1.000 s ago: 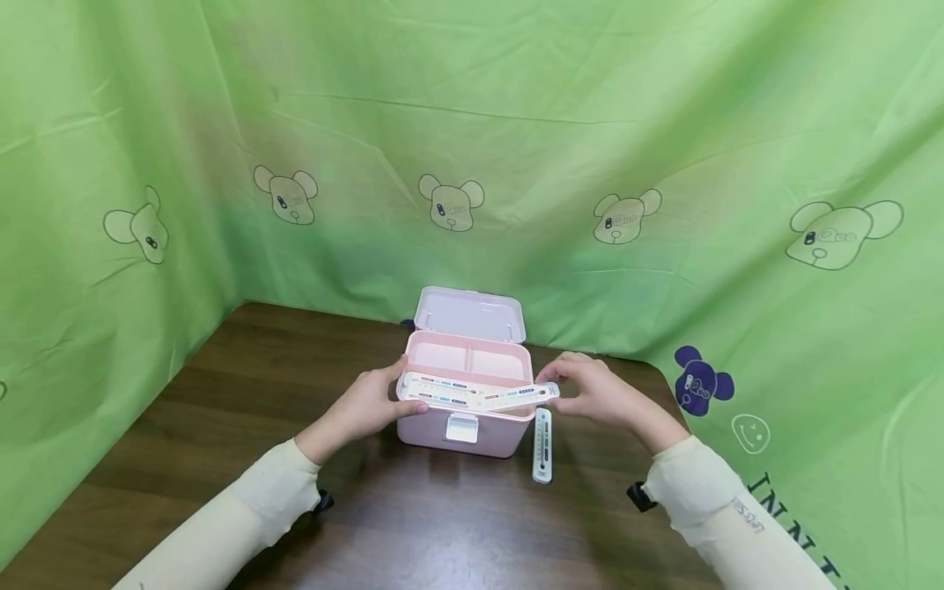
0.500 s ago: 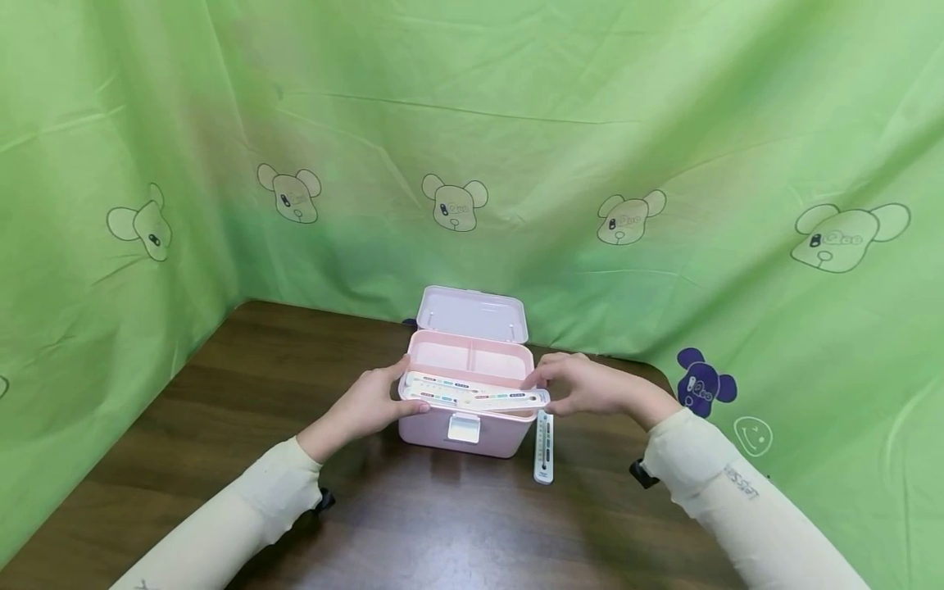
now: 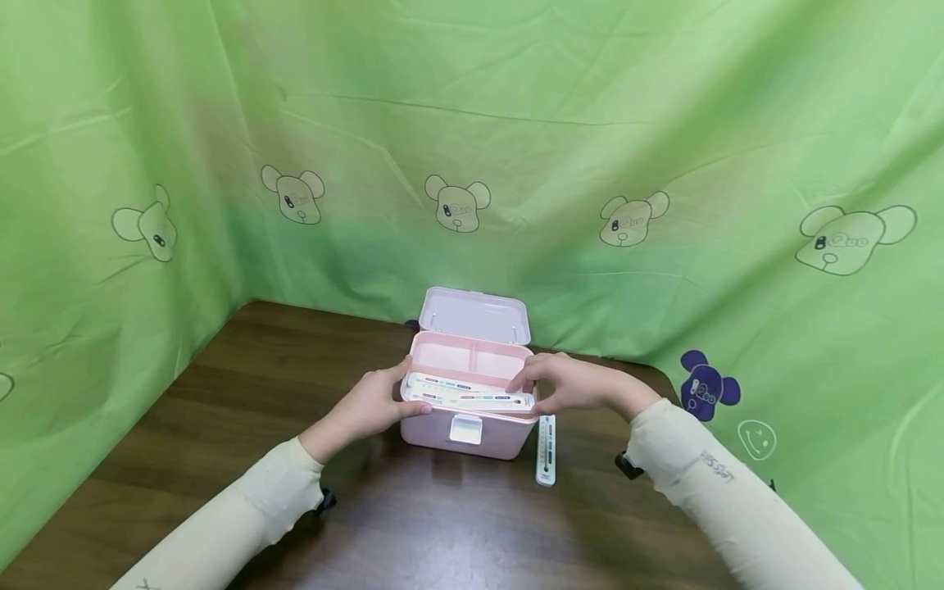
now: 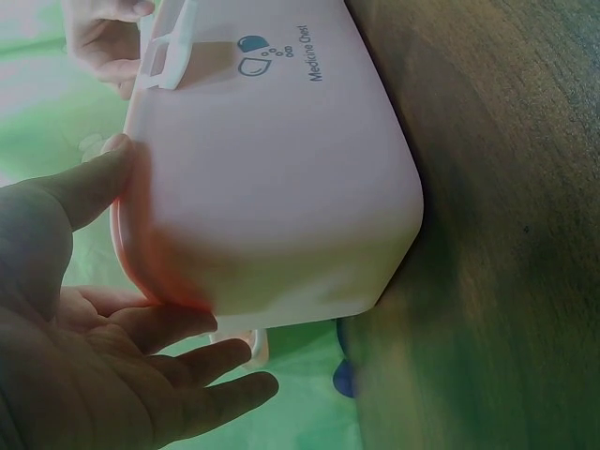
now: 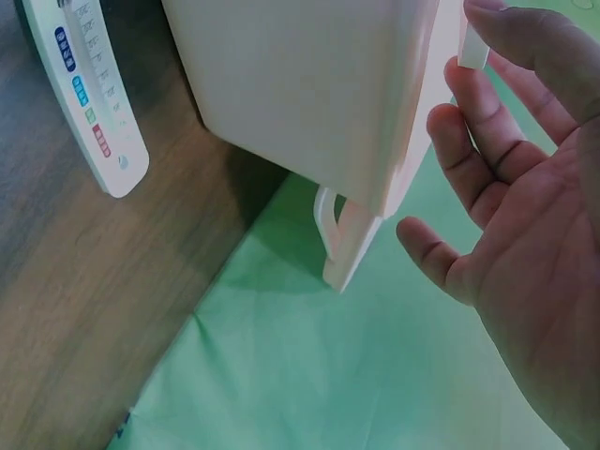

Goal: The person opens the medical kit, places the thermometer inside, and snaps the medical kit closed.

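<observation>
A pink medicine chest [image 3: 442, 430] stands open on the brown table [image 3: 243, 385], its lid [image 3: 475, 315] upright at the back. Two white thermometer strips [image 3: 468, 395] lie across the front part of its opening. My left hand [image 3: 372, 406] is at the box's left end; its thumb touches the rim and its fingers [image 4: 187, 366] lie straight beside the wall [image 4: 281, 187]. At the box's right end, my right hand [image 3: 568, 381] pinches the end of the upper strip [image 5: 473, 49], the other fingers [image 5: 441, 253] loose.
A third white thermometer [image 3: 546, 449] lies on the table just right of the box, also seen as the thermometer [image 5: 89, 94] in the right wrist view. Green printed cloth [image 3: 664, 164] walls the table at the back and both sides. The box's white latch [image 3: 465, 428] faces me.
My right hand has moved left and down with the upper strip's right end. The strip was slanted past the box's edge and now lies level over the other one. The left hand stayed put.
</observation>
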`<state>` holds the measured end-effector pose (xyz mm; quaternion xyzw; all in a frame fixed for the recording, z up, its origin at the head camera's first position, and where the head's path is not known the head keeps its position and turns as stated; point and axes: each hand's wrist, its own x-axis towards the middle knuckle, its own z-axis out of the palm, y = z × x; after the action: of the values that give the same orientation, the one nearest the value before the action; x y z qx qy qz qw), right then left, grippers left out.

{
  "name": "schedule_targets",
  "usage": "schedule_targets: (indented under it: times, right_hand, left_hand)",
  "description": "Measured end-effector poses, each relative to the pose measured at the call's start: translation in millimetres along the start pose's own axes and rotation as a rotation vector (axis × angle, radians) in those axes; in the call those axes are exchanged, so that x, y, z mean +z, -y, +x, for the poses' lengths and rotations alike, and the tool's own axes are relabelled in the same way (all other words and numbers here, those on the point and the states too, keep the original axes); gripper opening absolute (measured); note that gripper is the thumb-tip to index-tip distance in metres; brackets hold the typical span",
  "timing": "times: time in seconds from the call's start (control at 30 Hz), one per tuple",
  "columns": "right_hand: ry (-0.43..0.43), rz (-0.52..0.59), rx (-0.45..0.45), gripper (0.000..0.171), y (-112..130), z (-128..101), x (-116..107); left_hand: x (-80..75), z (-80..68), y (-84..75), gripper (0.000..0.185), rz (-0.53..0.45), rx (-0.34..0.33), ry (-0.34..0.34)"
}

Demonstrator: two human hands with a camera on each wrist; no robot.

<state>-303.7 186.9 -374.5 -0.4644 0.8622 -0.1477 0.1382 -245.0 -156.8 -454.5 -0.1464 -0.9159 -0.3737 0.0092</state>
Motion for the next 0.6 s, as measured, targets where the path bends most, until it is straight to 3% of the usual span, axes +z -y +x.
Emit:
schedule_targets:
  times: [0.37, 0.6]
  right_hand:
    - [-0.017, 0.076, -0.017, 0.039, 2, 17, 9]
    - [-0.034, 0.031, -0.009, 0.038, 3, 26, 13]
  left_hand:
    - [-0.5, 0.6, 0.4, 0.102, -0.002, -0.004, 0.003]
    - [-0.3, -0.2, -0.2, 0.103, 0.004, -0.008, 0.009]
